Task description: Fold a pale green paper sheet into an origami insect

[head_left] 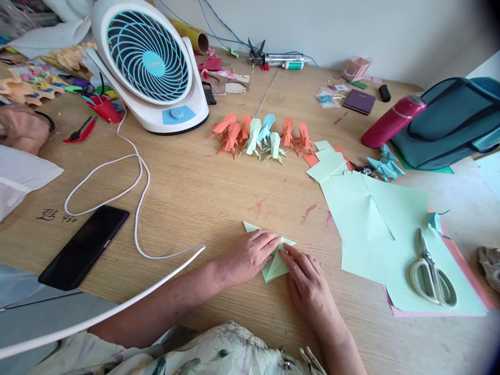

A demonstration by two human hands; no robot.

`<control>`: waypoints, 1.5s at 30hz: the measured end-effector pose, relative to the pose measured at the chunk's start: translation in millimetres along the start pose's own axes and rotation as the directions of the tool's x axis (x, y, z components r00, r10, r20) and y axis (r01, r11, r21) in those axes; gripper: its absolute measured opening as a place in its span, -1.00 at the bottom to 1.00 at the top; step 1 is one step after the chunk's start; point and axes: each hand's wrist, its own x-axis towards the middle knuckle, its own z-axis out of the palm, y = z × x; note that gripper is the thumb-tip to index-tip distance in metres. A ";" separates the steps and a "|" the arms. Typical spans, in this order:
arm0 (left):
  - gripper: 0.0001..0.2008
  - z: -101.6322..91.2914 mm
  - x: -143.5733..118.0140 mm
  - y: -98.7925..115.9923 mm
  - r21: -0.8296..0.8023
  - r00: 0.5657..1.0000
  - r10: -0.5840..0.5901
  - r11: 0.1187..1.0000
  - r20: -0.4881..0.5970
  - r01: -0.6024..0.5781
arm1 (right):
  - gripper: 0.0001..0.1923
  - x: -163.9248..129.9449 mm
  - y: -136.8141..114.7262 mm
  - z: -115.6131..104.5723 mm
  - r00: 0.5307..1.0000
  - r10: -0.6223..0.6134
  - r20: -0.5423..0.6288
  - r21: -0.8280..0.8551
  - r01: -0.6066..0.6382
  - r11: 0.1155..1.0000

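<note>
A small pale green folded paper lies on the table in front of me, with crease lines and pointed corners showing. My left hand lies across its left part, fingers together and pressing it down. From the right, my right hand holds the paper's edge with its fingertips; the thumb is partly hidden. The two hands' fingertips almost meet at the top of the fold. Beyond them stands a group of folded paper figures: orange ones, pale green ones and a blue one.
Pale green sheets with scissors on them lie at right. Behind are a red bottle and teal bag. A white fan, phone and white cable occupy the left. Another person's hand rests at far left.
</note>
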 end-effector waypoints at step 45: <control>-0.60 -2.6 -4.1 -3.2 0.077 0.998 0.051 0.996 0.043 -0.054 | -0.37 -1.3 18.9 -21.4 0.954 -0.158 0.256 -0.097 0.188 0.977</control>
